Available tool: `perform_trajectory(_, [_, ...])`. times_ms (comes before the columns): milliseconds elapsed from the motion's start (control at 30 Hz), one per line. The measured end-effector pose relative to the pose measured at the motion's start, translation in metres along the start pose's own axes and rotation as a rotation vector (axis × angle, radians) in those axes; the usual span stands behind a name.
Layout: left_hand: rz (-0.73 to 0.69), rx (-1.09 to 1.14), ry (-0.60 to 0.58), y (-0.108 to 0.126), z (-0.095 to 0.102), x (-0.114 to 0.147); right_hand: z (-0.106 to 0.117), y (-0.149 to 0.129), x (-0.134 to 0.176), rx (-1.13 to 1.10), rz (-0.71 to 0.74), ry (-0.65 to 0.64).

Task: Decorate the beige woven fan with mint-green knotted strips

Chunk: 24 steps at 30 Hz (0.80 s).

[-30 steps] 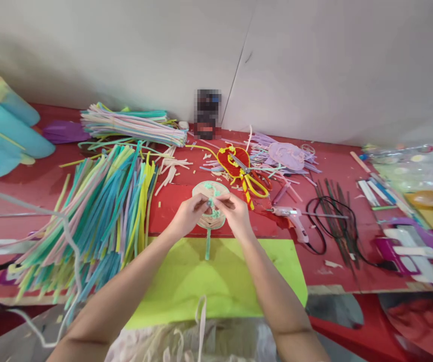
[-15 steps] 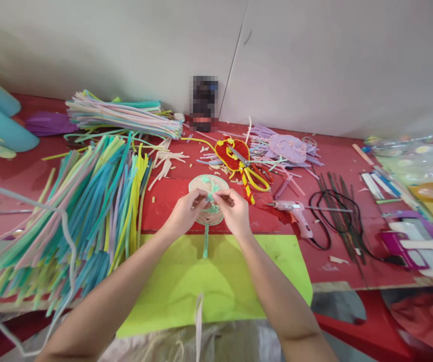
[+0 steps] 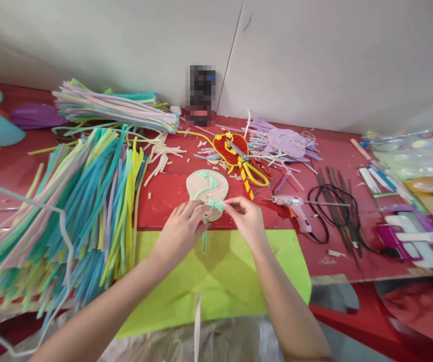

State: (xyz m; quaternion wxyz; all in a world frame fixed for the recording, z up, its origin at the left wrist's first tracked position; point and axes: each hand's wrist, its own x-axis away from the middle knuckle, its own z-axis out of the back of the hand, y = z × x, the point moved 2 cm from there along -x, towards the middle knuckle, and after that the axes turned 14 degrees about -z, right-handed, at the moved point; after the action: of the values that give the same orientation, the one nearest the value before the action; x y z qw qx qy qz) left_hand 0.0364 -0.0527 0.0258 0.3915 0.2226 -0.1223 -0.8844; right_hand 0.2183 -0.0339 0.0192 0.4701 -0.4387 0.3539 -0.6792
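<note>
A round fan (image 3: 216, 188) of pale pink pipe cleaners lies on the table, with a mint-green edge and a curling mint-green stem across its face. Its green handle (image 3: 204, 244) points toward me. At the fan's lower part, a mint-green pipe-cleaner ornament (image 3: 215, 204) sits between my hands. My right hand (image 3: 248, 217) pinches the ornament's right side with thumb and forefinger. My left hand (image 3: 182, 227) closes on the fan's lower left edge, its fingertips beside the ornament; the thumb's contact is partly hidden.
Bundles of coloured pipe cleaners (image 3: 88, 201) fill the left. Behind the fan lie a red-and-yellow fan (image 3: 226, 151), scissors (image 3: 256, 171) and a lilac fan (image 3: 286, 143). To the right are a hot glue gun (image 3: 295, 208) and its black cord. A lime-green sheet (image 3: 216, 286) lies in front.
Both hands have moved down from the fan's middle to its lower part and slightly apart, uncovering the upper face and curling stem. The view has shifted slightly.
</note>
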Motion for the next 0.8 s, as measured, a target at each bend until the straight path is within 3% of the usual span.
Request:
perform_trajectory(200, [-0.020,-0.165,-0.113,0.009,-0.017,0.002,0.015,0.020,0.009,0.056,-0.046,0.058])
perform_trajectory(433, [0.056,-0.269,-0.131,-0.022,-0.001,0.019,0.028,0.028,0.008,0.091,-0.014,0.039])
perform_trajectory(600, [0.065,-0.338,-0.066,-0.042,0.013,0.029,0.028,0.032,0.003,0.088,0.024,0.015])
perform_trajectory(733, [0.020,-0.397,0.010,-0.027,0.017,0.021,0.022,0.032,-0.004,0.146,0.058,0.009])
perform_trajectory(800, [-0.140,-0.315,-0.052,-0.011,0.006,0.013,0.018,0.032,-0.008,0.184,0.094,-0.003])
